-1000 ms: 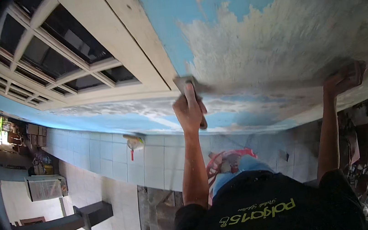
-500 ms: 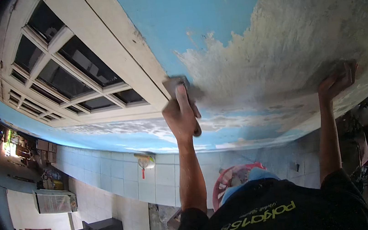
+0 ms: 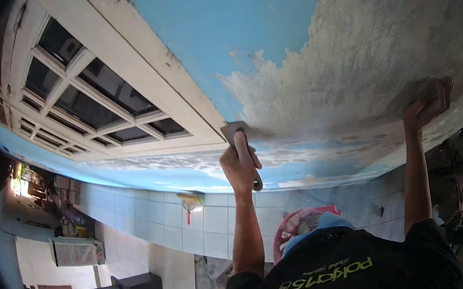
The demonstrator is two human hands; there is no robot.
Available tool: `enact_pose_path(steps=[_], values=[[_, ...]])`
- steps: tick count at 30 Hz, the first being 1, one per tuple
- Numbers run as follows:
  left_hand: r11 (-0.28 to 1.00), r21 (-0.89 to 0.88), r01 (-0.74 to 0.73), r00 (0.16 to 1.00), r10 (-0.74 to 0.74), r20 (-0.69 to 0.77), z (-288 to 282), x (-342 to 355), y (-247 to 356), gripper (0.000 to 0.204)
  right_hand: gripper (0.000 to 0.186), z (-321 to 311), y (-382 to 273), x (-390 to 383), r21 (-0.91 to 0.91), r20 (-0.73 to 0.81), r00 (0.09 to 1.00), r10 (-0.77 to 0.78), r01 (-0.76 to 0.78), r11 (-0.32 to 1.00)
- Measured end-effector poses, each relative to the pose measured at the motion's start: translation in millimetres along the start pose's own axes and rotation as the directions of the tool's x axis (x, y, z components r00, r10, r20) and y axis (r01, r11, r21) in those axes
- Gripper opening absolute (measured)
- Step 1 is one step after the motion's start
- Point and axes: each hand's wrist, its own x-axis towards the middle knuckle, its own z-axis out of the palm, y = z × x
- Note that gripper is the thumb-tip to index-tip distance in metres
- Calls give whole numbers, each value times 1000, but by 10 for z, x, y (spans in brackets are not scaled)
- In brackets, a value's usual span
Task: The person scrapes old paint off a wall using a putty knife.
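My left hand [image 3: 240, 169] is shut on the handle of a flat scraper [image 3: 234, 131]. Its blade presses on the blue wall [image 3: 239, 16] just beside the lower corner of the cream window frame [image 3: 136, 75]. A wide rough patch of grey-white filler [image 3: 380, 39] spreads over the wall to the right of the blade. My right hand [image 3: 425, 109] is raised against the wall at the patch's right edge. It holds a small flat brownish pad [image 3: 440, 90] there. Both forearms reach up from my dark shirt.
The window has several dark panes [image 3: 82, 105]. White tiles [image 3: 137, 225] cover the surface below the blue band. A red basin [image 3: 297, 229] sits behind my shoulder and a small red-handled tool [image 3: 190, 204] lies on the tiles. Clutter stands at the left [image 3: 67, 222] and far right.
The view has tilted, so the window and wall fill more of the picture. The scraper has stayed near the frame's corner, shifting slightly along the wall. My right hand has kept its place.
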Motion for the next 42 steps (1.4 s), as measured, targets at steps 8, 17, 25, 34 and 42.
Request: enact_pose_path(steps=[8, 17, 25, 34, 42], values=[[999, -14, 42, 999, -41, 33, 25, 34, 273, 56, 41, -131, 135, 111, 64, 194, 980, -38, 26, 998], [997, -73, 36, 999, -33, 41, 64, 5, 178, 54, 44, -55, -25, 215, 64, 45, 998, -49, 46, 997], [995, -42, 94, 995, -93, 34, 100, -12, 294, 54, 46, -84, -65, 296, 136, 136, 991, 15, -33, 990], [996, -42, 74, 997, -73, 33, 112, 84, 477, 58, 51, -2, -102, 263, 104, -2, 999, -49, 49, 993], [995, -57, 87, 996, -85, 31, 88, 20, 255, 57, 54, 1, -26, 107, 35, 64, 998, 27, -29, 999]])
